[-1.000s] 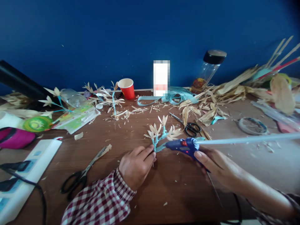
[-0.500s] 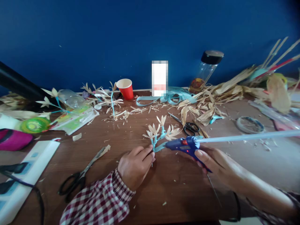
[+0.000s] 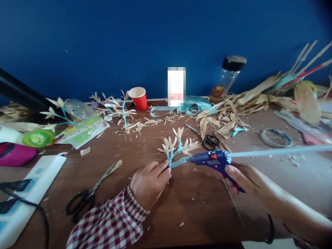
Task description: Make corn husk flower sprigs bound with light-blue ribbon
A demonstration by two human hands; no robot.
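Over the brown table (image 3: 186, 204), the right hand (image 3: 243, 174) is gripping the blue glue gun (image 3: 216, 162), fingers curled round its handle! The left hand (image 3: 149, 181) is pinching the flower sprig (image 3: 170, 154) low on its stem, and the ribbon strip (image 3: 181, 162) is stretching from there toward the nozzle (image 3: 191, 158).

Left hand (image 3: 150, 183) pinches a husk-flower sprig (image 3: 169, 147) while the right hand (image 3: 241, 176) grips a blue glue gun (image 3: 215, 161), its nozzle at the end of a pale blue ribbon strip (image 3: 180, 161).
The sprig is over the middle of the brown surface (image 3: 181, 214); black-handled scissors (image 3: 89, 197) lie nearer its left edge, beside a white power strip (image 3: 38, 183), and a second pair (image 3: 211, 141) lies beyond the gun. Along the far edge are a red paper cup (image 3: 140, 101), a heap of blue ribbon (image 3: 195, 106) and a tilted, black-lidded bottle (image 3: 229, 74), with dry husks (image 3: 236, 109) spreading toward the far right corner.
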